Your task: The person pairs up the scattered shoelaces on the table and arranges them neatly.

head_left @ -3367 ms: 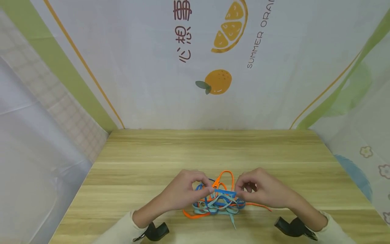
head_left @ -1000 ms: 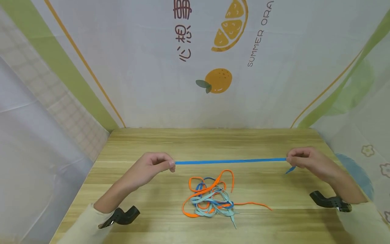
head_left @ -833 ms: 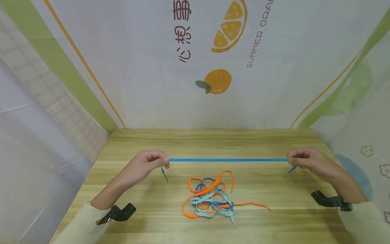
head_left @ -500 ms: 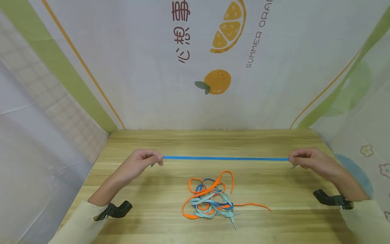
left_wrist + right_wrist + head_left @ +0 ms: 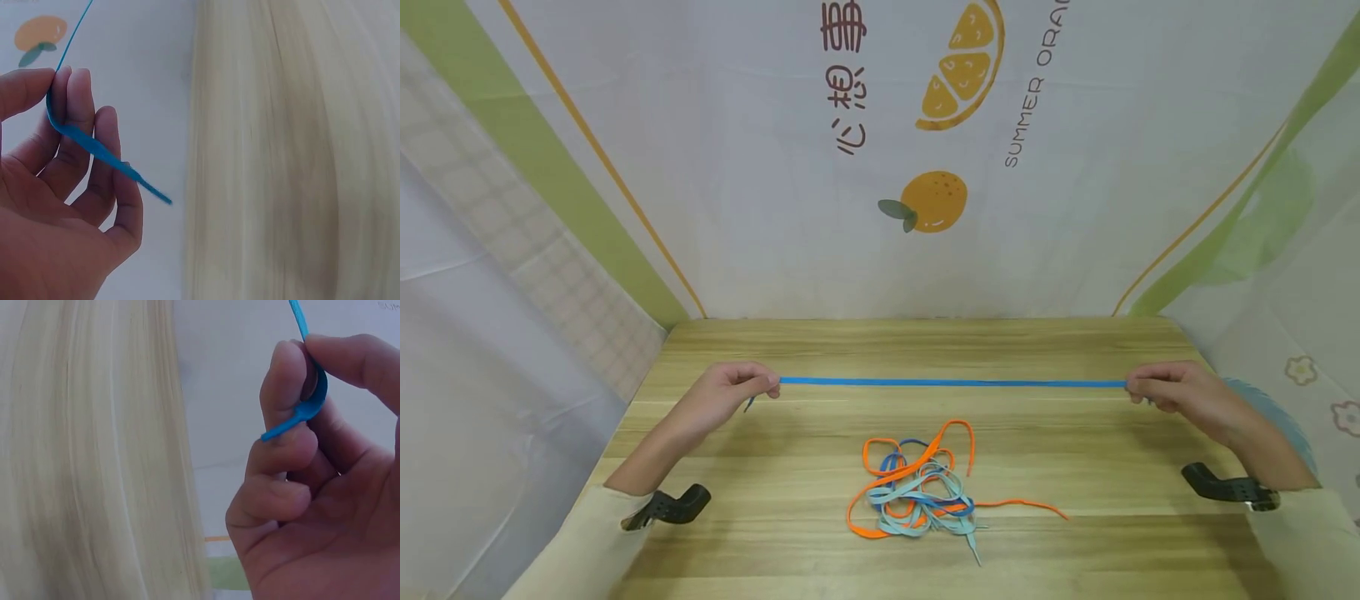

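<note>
A flat blue shoelace (image 5: 951,382) runs taut and nearly level between my two hands, above the far half of the table. My left hand (image 5: 730,392) pinches it near one end between thumb and fingertips. In the left wrist view the lace's loose tail (image 5: 94,147) lies across the fingers. My right hand (image 5: 1187,392) pinches it near the other end. A short tail (image 5: 306,412) curls out below the thumb in the right wrist view. Nearer to me on the table rests a tangled pile of orange, dark blue and pale teal shoelaces (image 5: 917,492), touched by neither hand.
The wooden table (image 5: 737,533) reaches back to a white cloth backdrop (image 5: 790,233) printed with oranges. Cloth also hangs at the left and right sides. A black wrist mount (image 5: 677,505) is strapped to each forearm. One orange lace end stretches right from the pile.
Earlier both hands were close together over the pile. They have lifted the blue shoelace off it and moved apart, drawing the lace straight. The remaining pile has stayed in place lately.
</note>
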`<action>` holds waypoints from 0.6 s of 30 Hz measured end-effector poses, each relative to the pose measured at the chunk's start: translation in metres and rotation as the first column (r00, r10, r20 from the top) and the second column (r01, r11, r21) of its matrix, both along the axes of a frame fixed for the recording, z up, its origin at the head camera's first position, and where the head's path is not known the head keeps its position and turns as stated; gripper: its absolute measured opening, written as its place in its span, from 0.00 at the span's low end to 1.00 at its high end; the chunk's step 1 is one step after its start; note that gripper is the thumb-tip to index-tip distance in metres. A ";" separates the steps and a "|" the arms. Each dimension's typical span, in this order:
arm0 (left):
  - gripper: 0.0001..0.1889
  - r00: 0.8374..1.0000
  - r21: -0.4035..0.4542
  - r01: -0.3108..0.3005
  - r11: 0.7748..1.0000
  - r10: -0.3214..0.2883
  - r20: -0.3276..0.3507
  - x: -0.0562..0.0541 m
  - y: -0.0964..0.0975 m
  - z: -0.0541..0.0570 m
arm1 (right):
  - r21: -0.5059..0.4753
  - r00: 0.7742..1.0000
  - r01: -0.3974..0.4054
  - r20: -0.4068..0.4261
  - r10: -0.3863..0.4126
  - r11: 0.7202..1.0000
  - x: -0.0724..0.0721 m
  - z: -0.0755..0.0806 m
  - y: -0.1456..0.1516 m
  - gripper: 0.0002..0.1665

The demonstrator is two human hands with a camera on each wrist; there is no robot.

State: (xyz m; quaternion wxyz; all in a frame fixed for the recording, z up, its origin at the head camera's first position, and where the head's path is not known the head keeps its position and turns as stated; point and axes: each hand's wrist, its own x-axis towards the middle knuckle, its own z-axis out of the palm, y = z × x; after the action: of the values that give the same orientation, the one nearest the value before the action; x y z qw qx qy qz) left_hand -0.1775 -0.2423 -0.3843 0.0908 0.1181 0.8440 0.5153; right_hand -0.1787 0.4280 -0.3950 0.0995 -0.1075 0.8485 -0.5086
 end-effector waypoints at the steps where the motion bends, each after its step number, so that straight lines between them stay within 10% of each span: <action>1: 0.13 1.000 -0.006 -0.003 1.000 0.003 0.000 -0.001 -0.002 -0.001 | -0.008 1.000 0.006 0.000 -0.006 1.000 0.000 -0.001 0.001 0.14; 18: 0.17 0.997 -0.048 -0.073 0.996 0.074 0.020 -0.020 -0.025 -0.014 | -0.091 0.994 0.092 0.063 -0.087 0.992 -0.008 -0.011 0.019 0.22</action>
State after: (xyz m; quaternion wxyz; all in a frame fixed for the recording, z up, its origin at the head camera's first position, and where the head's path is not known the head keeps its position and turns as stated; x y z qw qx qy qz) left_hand -0.1970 -0.2670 -0.3984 0.0838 0.0791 0.8587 0.4994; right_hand -0.1864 0.4471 -0.4063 0.0963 -0.0590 0.8243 -0.5548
